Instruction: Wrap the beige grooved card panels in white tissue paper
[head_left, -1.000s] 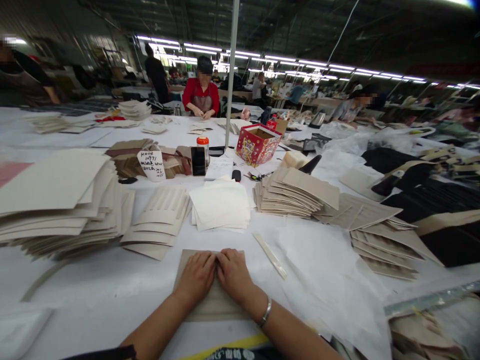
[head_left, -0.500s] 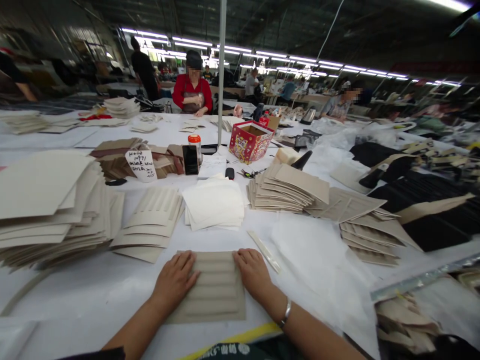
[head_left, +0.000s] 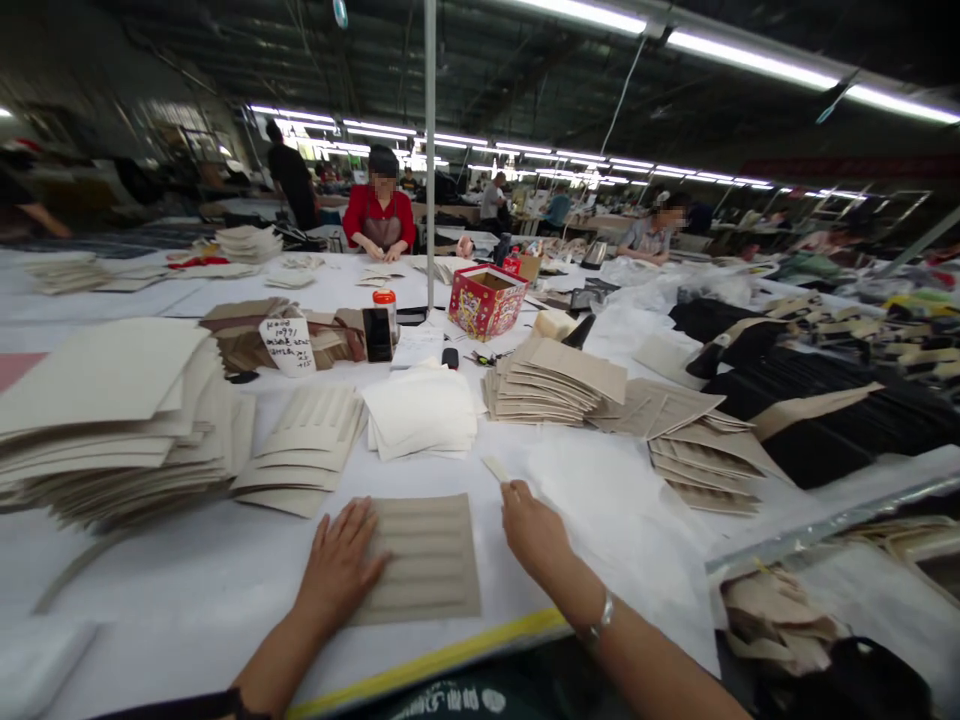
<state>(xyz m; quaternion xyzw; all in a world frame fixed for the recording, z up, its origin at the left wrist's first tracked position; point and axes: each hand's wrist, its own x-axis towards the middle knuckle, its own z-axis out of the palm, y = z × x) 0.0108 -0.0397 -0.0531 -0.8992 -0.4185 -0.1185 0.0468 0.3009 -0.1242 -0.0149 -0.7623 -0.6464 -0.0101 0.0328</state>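
A beige rectangular panel (head_left: 431, 560) with several raised parallel ridges lies flat on the white table in front of me. My left hand (head_left: 341, 555) rests on its left edge, palm down with the fingers spread. To the right of the panel, my right hand (head_left: 532, 525) is closed over a thin pale flat strip (head_left: 493, 467). Only the strip's far end shows; the hand covers the rest. Just beyond the panel lies a pile of white sheets (head_left: 420, 412). Similar ridged beige panels (head_left: 307, 440) are fanned out at the left.
A tall stack of beige sheets (head_left: 97, 385) stands at the left. Right of centre are brown panel stacks (head_left: 551, 380) and a thin white sheet (head_left: 600, 500). Farther back are a red box (head_left: 487, 302), a phone (head_left: 377, 334) and a pole (head_left: 430, 160). A person in red (head_left: 381, 215) works across the table.
My right hand has left the panel's right edge and moved right onto the pale strip. My left hand stays on the panel. The camera view has tilted up slightly.
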